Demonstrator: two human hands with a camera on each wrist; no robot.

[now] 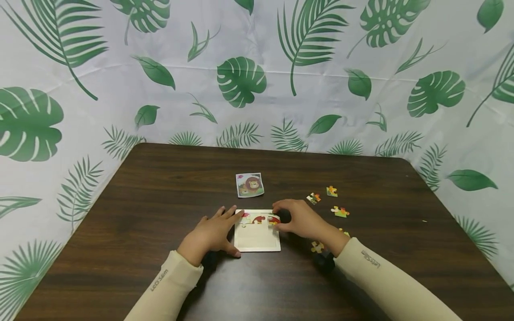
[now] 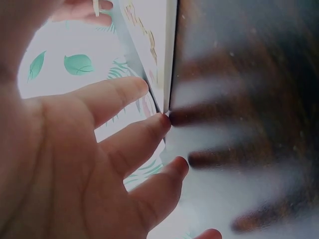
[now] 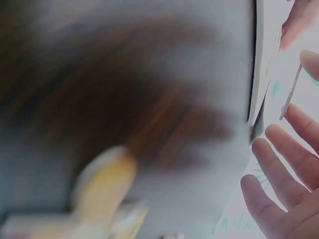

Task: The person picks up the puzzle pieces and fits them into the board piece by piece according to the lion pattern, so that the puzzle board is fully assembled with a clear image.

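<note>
A cream puzzle board [image 1: 257, 240] lies on the table, its top row partly filled with printed jigsaw pieces [image 1: 258, 220]. My left hand [image 1: 210, 232] is spread along the board's left side, fingertips touching the edge in the left wrist view. Over the top right corner, my right hand [image 1: 303, 219] pinches a red and yellow puzzle piece [image 1: 274, 220] between thumb and forefinger. The right wrist view shows this piece [image 3: 291, 94] edge-on and tilted, raised off the board, with the other fingers held apart from it.
Behind the board lies a picture card [image 1: 250, 185] with a lion on it. Several loose puzzle pieces [image 1: 340, 211] are scattered to the right, some near the right forearm. A leaf-print cloth [image 1: 249, 116] hangs behind the dark wooden table [image 1: 180, 174].
</note>
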